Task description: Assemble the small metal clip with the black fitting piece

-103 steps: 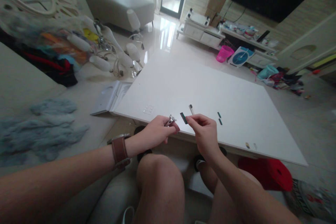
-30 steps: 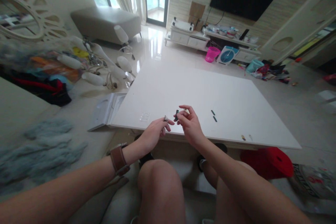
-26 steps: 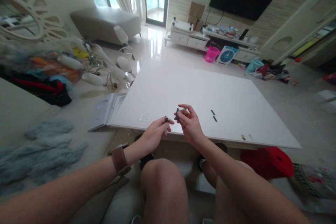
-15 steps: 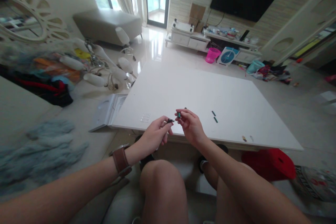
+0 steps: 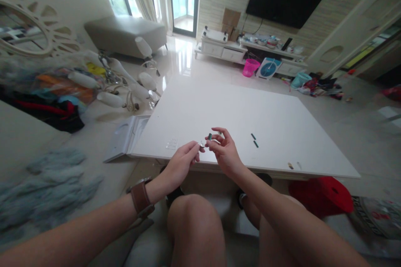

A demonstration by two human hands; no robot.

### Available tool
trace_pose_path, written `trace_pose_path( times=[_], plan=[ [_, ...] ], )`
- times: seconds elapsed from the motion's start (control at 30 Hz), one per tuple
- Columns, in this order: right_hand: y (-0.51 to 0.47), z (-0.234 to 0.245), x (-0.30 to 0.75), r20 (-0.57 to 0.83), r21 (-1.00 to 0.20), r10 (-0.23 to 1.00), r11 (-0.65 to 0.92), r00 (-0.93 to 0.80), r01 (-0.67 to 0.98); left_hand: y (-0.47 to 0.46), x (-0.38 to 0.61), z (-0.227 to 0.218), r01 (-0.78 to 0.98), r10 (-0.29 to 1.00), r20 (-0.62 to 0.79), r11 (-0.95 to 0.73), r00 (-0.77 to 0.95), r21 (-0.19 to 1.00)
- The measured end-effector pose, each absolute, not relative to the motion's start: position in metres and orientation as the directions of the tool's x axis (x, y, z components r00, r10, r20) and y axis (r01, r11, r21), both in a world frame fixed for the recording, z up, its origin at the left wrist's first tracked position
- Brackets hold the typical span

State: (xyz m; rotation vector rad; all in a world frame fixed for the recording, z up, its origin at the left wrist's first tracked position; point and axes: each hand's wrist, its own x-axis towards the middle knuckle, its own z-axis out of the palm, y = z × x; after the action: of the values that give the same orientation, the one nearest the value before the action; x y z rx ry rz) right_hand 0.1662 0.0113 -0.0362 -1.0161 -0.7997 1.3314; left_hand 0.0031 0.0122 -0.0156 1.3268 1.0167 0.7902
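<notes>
Close together above the front edge of the white table (image 5: 228, 106), both my hands are at work on small parts. My left hand (image 5: 184, 158) pinches a small shiny piece (image 5: 201, 144), silvery with a dark underside; its kind is too small to make out. Between the fingertips of my right hand (image 5: 225, 150) is a small dark green rectangular piece (image 5: 209, 136), held upright beside the shiny one. Whether the two parts touch, I cannot tell. To the right on the tabletop lie two dark green strips (image 5: 256, 144). A clear plastic piece (image 5: 171, 144) lies left of my hands.
Near the table's front right lie a small brown piece (image 5: 290, 166) and a clear bit (image 5: 299, 165). An open white box (image 5: 125, 137) rests against the left side. A red object (image 5: 326, 196) stands at front right. A lamp with white shades (image 5: 138, 87) is on the left.
My right hand has turned and its index finger has lifted, so the green piece now stands more upright. The piece in my left hand now shows a shiny side. The view has shifted slightly.
</notes>
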Motion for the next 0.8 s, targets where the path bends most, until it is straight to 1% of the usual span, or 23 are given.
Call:
trace_pose_path(
  times=[0.1,0.2,0.27,0.4,0.53,0.6,0.67,0.8],
  plan=[
    [0.01,-0.036,0.165,-0.094,-0.913,0.993,-0.056,0.076,-0.404,0.012,0.004,-0.016,0.054,0.907,-0.108,0.094,0.408,0.994],
    [0.009,-0.035,0.165,-0.107,-0.909,0.992,-0.07,0.067,-0.412,0.011,0.004,-0.016,0.011,0.893,-0.119,0.127,0.433,0.992],
    [0.009,-0.034,0.165,-0.118,-0.899,0.991,-0.079,0.066,-0.43,0.011,0.004,-0.014,0.018,0.894,-0.136,0.142,0.426,0.99],
    [0.009,-0.031,0.164,-0.14,-0.881,0.989,-0.104,0.045,-0.461,0.01,0.003,-0.009,0.051,0.923,-0.178,0.17,0.341,0.984],
    [0.006,-0.031,0.163,-0.187,-0.861,0.98,-0.199,-0.073,-0.469,0.011,0.002,-0.005,0.043,0.967,-0.151,0.145,0.205,0.988],
    [0.004,-0.03,0.163,-0.199,-0.848,0.971,-0.238,-0.13,-0.473,0.011,0.001,-0.005,0.036,0.969,-0.129,0.124,0.213,0.992],
    [0.003,-0.028,0.162,-0.207,-0.836,0.964,-0.263,-0.167,-0.481,0.011,0.001,-0.006,0.022,0.958,-0.119,0.117,0.26,0.993],
    [0.002,-0.025,0.16,-0.236,-0.814,0.953,-0.3,-0.188,-0.498,0.011,0.001,-0.007,0.022,0.96,-0.119,0.117,0.253,0.993]
  ],
)
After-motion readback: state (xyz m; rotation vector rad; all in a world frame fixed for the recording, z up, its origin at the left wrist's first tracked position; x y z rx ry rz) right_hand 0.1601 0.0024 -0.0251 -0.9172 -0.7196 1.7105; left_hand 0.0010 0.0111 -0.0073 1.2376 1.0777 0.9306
